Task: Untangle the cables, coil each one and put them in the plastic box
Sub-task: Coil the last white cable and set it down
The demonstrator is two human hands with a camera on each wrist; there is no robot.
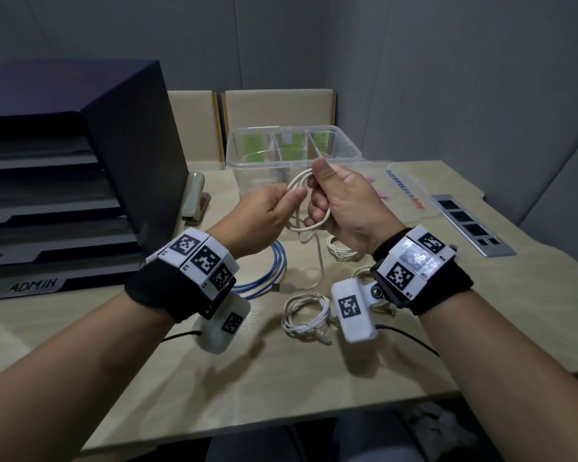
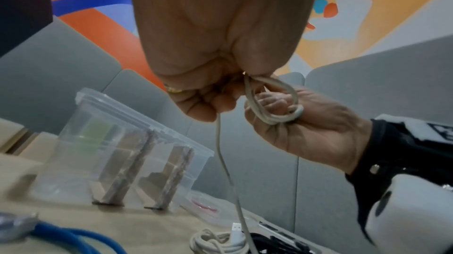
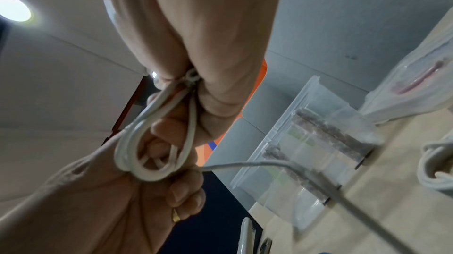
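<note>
Both hands hold one white cable (image 1: pixel 314 225) in the air in front of the clear plastic box (image 1: pixel 234 141). My right hand (image 1: pixel 317 195) grips a small bundle of loops, thumb on top. My left hand (image 1: pixel 291 198) pinches the cable at the loops' left side. In the left wrist view the loops (image 2: pixel 272 118) wrap round the right hand's fingers (image 2: pixel 274 101), and the loose tail (image 2: pixel 228 171) hangs down to the table. The right wrist view shows the loops (image 3: pixel 137 142) between both hands. The box (image 2: pixel 137 122) has two dividers inside.
A blue cable (image 1: pixel 267 271) lies on the table under my left wrist. Two white coils (image 1: pixel 306 316) (image 1: pixel 342 251) lie near my right wrist. The box lid (image 1: pixel 404 188) and a socket panel (image 1: pixel 471 225) sit right; a stapler (image 1: pixel 194 195) and black file tray (image 1: pixel 80 178) left.
</note>
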